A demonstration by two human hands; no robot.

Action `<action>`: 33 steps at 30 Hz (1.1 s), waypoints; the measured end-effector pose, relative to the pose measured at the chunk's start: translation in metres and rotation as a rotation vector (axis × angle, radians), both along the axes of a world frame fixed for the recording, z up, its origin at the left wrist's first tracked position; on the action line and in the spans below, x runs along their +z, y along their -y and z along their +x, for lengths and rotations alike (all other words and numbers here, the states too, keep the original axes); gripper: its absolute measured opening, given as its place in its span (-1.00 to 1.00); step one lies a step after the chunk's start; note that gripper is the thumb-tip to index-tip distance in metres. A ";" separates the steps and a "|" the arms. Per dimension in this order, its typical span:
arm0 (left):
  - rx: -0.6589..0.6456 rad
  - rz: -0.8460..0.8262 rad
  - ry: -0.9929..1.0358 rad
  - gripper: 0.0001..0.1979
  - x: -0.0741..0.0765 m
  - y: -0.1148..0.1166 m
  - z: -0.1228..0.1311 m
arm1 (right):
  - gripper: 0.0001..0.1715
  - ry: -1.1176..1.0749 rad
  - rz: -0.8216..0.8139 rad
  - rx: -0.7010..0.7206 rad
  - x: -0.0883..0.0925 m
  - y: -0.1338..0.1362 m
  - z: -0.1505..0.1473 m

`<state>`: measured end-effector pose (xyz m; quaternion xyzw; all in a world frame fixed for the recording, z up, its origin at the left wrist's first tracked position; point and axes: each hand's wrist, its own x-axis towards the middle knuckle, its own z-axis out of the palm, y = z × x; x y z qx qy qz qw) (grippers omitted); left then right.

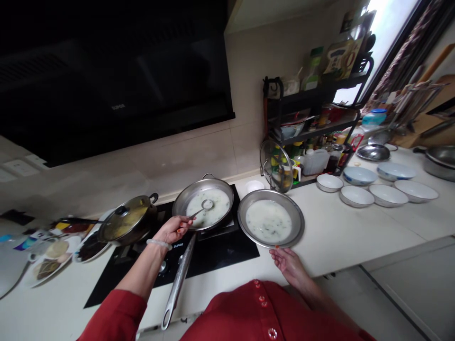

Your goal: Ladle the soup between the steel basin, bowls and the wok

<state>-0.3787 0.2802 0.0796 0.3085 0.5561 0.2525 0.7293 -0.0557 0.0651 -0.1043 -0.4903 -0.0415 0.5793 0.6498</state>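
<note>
My left hand (174,229) is closed around the handle of a small metal spoon (206,204), whose bowl is over the milky liquid with green bits in a steel wok (181,196). The wok sits on the black stove, its long handle (181,279) pointing toward me. To its right a wide steel basin (297,213) holds similar white liquid with green bits and rests partly over the stove's edge. My right hand (288,265) is at the basin's near rim, fingertips against it; whether they pinch the rim is hard to tell.
A lidded pot (130,222) with yellowish contents stands left on the stove (227,253), beside plates of food (53,265). A glass lid (275,166) leans against a condiment rack (313,128). Several white bowls (356,196) stand on the right counter (337,241).
</note>
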 end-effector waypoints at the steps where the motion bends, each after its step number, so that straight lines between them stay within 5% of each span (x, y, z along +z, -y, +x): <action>1: 0.007 -0.026 0.018 -0.81 0.001 0.001 0.000 | -0.76 0.003 -0.001 -0.001 0.000 0.000 0.000; 22: 0.030 -0.103 0.113 -0.79 0.012 0.016 0.015 | -0.69 0.015 -0.007 -0.002 0.005 0.001 -0.003; 33: -0.220 0.075 0.099 -0.83 0.044 0.049 0.056 | -0.75 0.020 0.009 -0.005 0.002 0.000 -0.003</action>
